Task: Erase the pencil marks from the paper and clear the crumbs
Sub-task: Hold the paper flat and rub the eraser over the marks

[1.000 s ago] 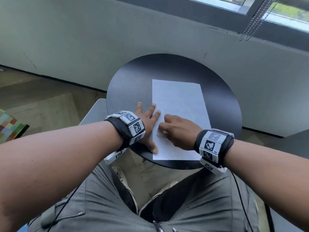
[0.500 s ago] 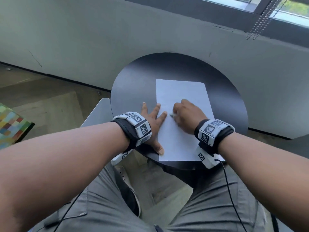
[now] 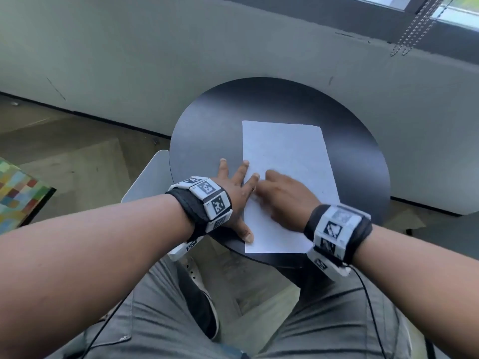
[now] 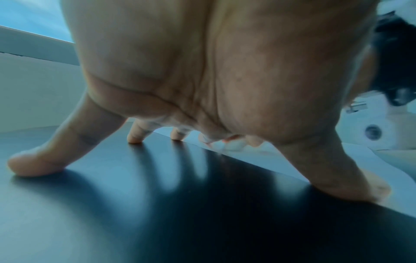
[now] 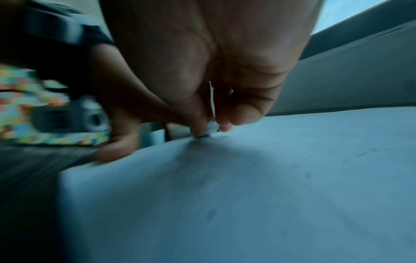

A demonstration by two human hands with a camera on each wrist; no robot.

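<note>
Pinching a small eraser, right hand rubs flat paper.

My left hand is lying spread across the left edge of the paper on the round black bench, while my blurred right hand is resting on the sheet.

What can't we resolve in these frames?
- Small pale eraser: head view, hidden under right hand; right wrist view, blurred.
- Pencil marks, crumbs on white paper sheet: too faint everywhere.
- Left hand fingertips: left wrist view, palm covers the inner ones.
</note>
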